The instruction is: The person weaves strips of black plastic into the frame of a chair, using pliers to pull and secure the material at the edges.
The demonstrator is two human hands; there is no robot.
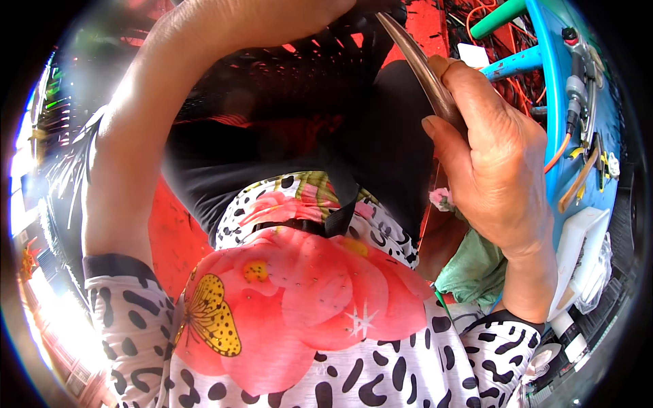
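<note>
My right hand (500, 149) is closed around a long, curved, brownish blade-like tool (422, 64), with the thumb pressed along its side. Its narrow end points up and left; I cannot tell its exact kind. At the top edge my left hand (306, 12) reaches across, its fingers cut off by the frame, so what it holds is hidden. Below it lies a black slotted basket (292, 78), between and over my dark-trousered legs. The tool's tip comes close to the left hand, but contact cannot be made out.
At the right stands a blue plastic stool (554, 75) with a hand tool, cable and small pieces on it. A white tray (581, 251) sits by its near edge. A green cloth or bag (473, 268) lies beside my right forearm. Orange wires (520, 88) run behind the stool's legs.
</note>
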